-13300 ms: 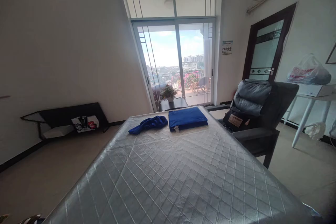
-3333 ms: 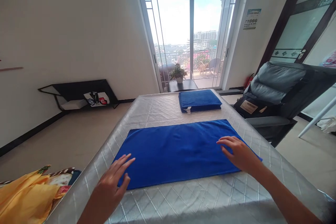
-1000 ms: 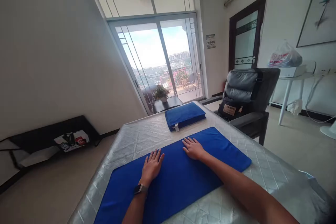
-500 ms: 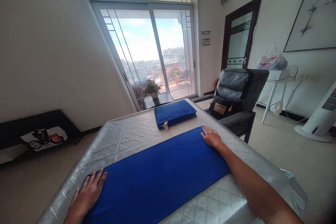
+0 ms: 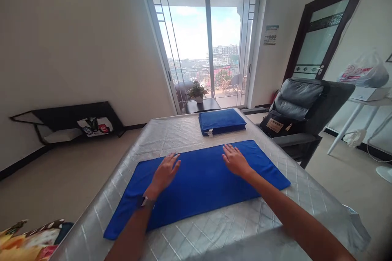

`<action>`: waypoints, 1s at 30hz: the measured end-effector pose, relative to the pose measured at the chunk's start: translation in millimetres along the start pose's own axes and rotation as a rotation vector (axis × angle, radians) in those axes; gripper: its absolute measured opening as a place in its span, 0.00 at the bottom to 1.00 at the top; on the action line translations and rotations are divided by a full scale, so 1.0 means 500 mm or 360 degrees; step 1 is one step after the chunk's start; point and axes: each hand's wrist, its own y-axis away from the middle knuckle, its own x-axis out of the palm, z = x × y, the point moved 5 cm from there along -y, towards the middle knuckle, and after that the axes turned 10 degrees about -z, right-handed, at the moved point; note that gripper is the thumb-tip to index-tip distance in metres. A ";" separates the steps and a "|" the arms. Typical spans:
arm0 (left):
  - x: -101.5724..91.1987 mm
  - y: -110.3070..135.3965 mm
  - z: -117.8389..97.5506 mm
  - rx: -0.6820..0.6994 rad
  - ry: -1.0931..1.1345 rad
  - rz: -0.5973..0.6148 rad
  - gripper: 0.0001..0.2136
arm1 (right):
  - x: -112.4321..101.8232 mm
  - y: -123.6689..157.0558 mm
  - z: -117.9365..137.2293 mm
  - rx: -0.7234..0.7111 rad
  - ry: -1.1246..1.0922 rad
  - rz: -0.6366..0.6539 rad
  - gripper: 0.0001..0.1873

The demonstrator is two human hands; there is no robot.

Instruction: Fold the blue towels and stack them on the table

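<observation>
A blue towel (image 5: 199, 179) lies spread out across a table with a silver quilted cover (image 5: 226, 232). Over its left half is my left hand (image 5: 164, 172), fingers extended, with a dark band on the wrist. My right hand (image 5: 235, 160) is above the towel's far edge, right of the middle, its fingers stretched out flat. Neither hand grips anything; whether the palms touch the cloth or hover just above it, I cannot tell. Beyond the towel sits a folded blue stack (image 5: 222, 120) with a white tag on its near side.
A dark padded armchair (image 5: 295, 102) with a black bag (image 5: 277, 124) stands close on the right. Past the far end is a chair with a potted plant (image 5: 198, 91), before sliding glass doors (image 5: 196, 49). Colourful cloth (image 5: 30, 242) lies at lower left.
Both hands have moved inward from the towel's two ends toward its middle. The head view has turned left, so the room appears shifted to the right.
</observation>
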 end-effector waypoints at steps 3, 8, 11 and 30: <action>0.050 0.017 -0.139 0.0316 0.0004 0.0137 0.28 | 0.053 0.042 0.143 -0.0148 -0.0179 0.0249 0.36; 0.081 0.118 -0.168 0.0453 -0.0102 0.0255 0.28 | 0.092 0.102 0.186 -0.0110 -0.0213 0.0331 0.38; 0.048 0.196 -0.042 0.0216 -0.0259 0.0373 0.30 | 0.070 0.130 0.096 -0.0024 -0.0120 0.0303 0.38; -0.039 0.242 0.052 -0.0307 -0.0572 0.0491 0.36 | -0.060 0.201 -0.051 0.0226 0.0193 0.0047 0.34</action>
